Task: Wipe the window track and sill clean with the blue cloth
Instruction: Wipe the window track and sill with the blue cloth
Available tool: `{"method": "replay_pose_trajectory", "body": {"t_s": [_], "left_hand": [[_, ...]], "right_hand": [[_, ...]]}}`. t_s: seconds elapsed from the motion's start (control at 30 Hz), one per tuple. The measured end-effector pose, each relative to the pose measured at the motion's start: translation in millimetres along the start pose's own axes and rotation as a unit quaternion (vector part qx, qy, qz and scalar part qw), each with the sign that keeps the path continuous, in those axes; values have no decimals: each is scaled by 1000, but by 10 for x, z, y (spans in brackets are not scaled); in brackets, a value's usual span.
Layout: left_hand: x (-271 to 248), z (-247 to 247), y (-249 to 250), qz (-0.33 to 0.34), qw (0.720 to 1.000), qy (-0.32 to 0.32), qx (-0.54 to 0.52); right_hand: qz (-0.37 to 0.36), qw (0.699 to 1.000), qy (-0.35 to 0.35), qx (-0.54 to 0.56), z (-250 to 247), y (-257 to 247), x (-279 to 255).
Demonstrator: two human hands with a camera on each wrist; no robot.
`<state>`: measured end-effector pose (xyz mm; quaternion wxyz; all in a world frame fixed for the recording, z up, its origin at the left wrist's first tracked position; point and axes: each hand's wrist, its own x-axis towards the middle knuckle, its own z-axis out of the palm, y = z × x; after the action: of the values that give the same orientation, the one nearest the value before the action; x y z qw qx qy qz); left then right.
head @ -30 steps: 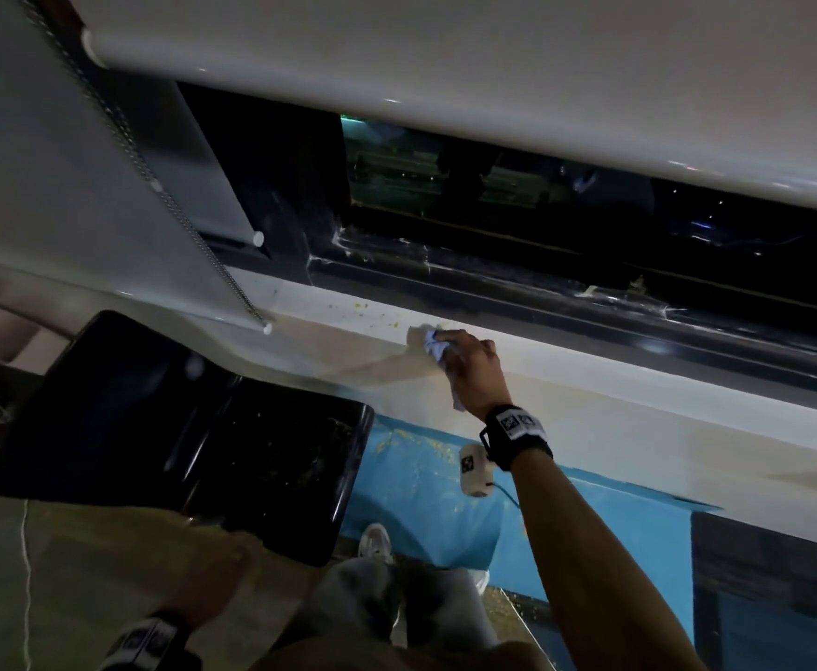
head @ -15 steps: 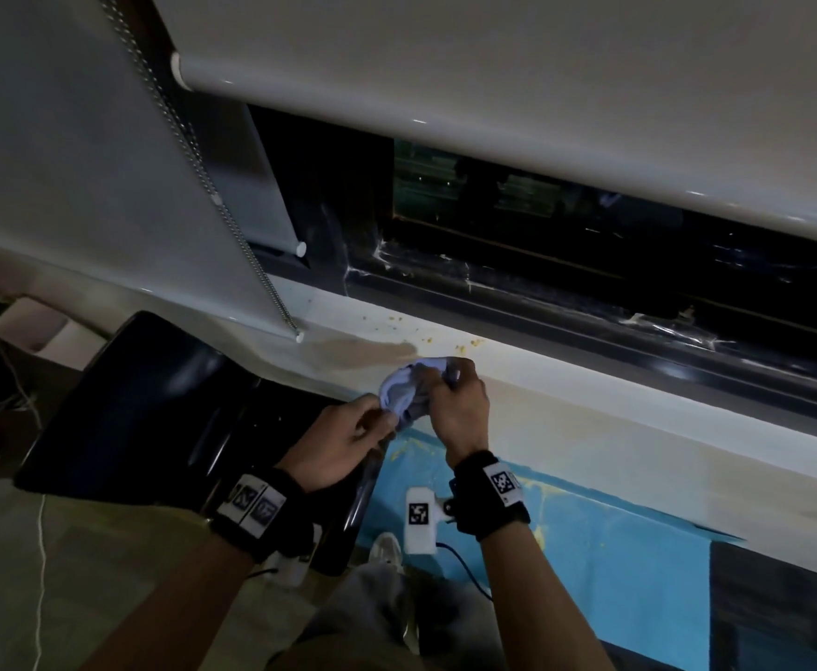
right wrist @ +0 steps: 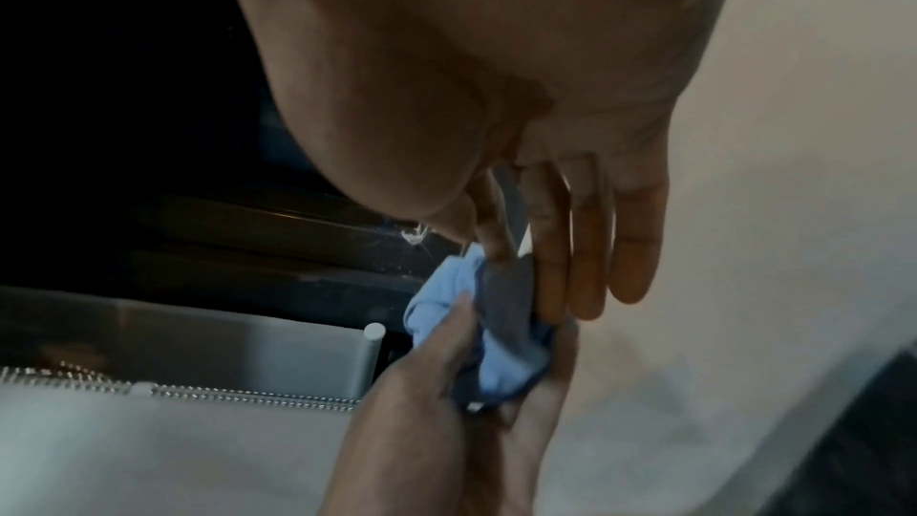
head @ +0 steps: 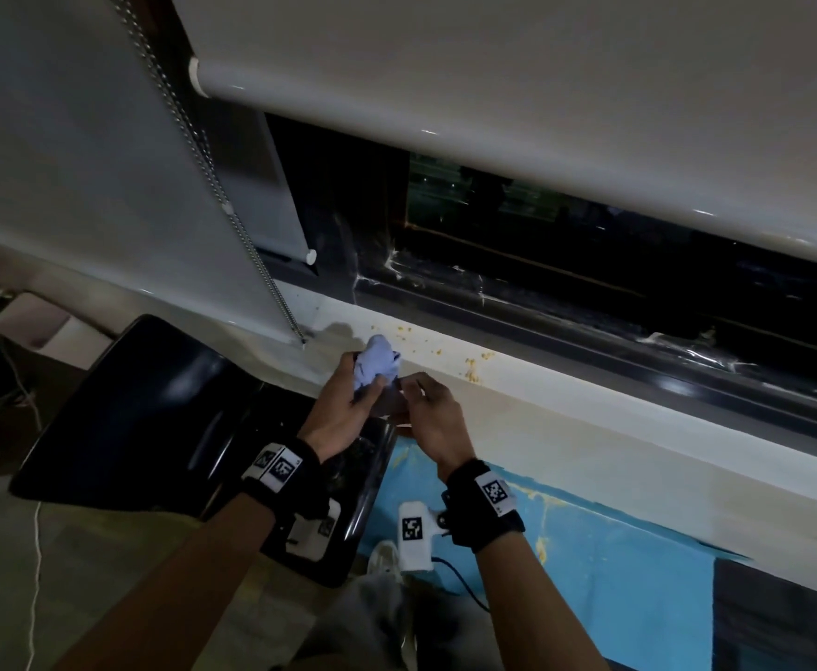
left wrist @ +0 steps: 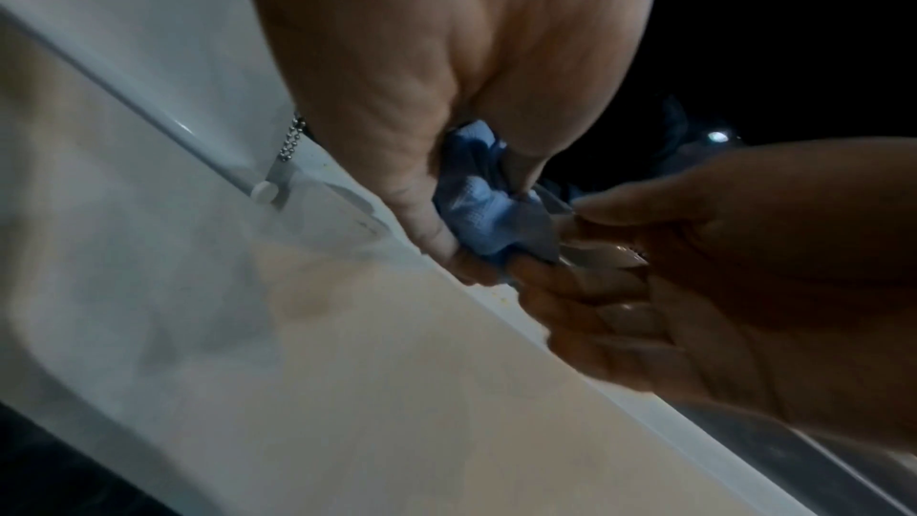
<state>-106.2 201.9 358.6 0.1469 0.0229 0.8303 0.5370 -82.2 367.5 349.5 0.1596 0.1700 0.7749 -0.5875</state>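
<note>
Left hand (head: 348, 409): you grip the bunched blue cloth (head: 376, 364).
Right hand (head: 433, 414): your fingertips pinch the cloth's edge.
Sill (head: 566, 418): yellow crumbs (head: 469, 370) beside your hands.

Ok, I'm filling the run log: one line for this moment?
left hand grips blue cloth | right hand pinches its edge | crumbs on sill

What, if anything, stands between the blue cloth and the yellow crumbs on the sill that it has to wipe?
Nothing visible does. The left hand grips the bunched blue cloth just above the sill, and the crumbs lie on bare sill to its right. The right hand pinches the cloth's lower edge, nearer the person than that stretch.
</note>
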Motion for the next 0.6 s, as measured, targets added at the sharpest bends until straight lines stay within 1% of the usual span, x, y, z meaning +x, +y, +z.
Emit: {"method": "replay_pose_trajectory", "body": {"t_s": [0.03, 0.07, 0.1, 0.13, 0.17, 0.23, 0.27, 0.3, 0.33, 0.4, 0.43, 0.53, 0.6], "left_hand": [[62, -28, -28, 1, 999, 24, 26], [121, -60, -38, 7, 997, 52, 52], [182, -102, -39, 18, 994, 82, 75], [246, -149, -30, 24, 989, 113, 96], [321, -202, -7, 27, 983, 141, 116], [495, -295, 17, 40, 966, 185, 174], [609, -334, 11, 51, 954, 201, 218], [739, -355, -23, 56, 937, 211, 271], [868, -356, -78, 49, 918, 211, 331], [1056, -317, -168, 13, 878, 177, 444], [1112, -297, -215, -1, 867, 166, 470], [1193, -288, -372, 12, 848, 169, 502], [1174, -224, -414, 37, 854, 184, 485]], "right_hand": [[-20, 999, -5, -37, -67, -53, -22], [-53, 994, 9, -92, -148, -110, -52], [-96, 982, 44, -154, -241, -139, -63], [-138, 962, 100, -213, -341, -158, -67], [-175, 935, 163, -261, -447, -177, -68], [-240, 869, 277, -333, -671, -192, -4], [-266, 839, 314, -356, -791, -192, 60], [-283, 818, 336, -372, -919, -202, 115], [-292, 805, 346, -384, -1031, -196, 191], [-289, 797, 348, -399, -1216, -140, 327], [-287, 799, 343, -402, -1282, -91, 384], [-271, 818, 314, -399, -1416, 60, 494], [-266, 818, 302, -410, -1455, 135, 525]]}}
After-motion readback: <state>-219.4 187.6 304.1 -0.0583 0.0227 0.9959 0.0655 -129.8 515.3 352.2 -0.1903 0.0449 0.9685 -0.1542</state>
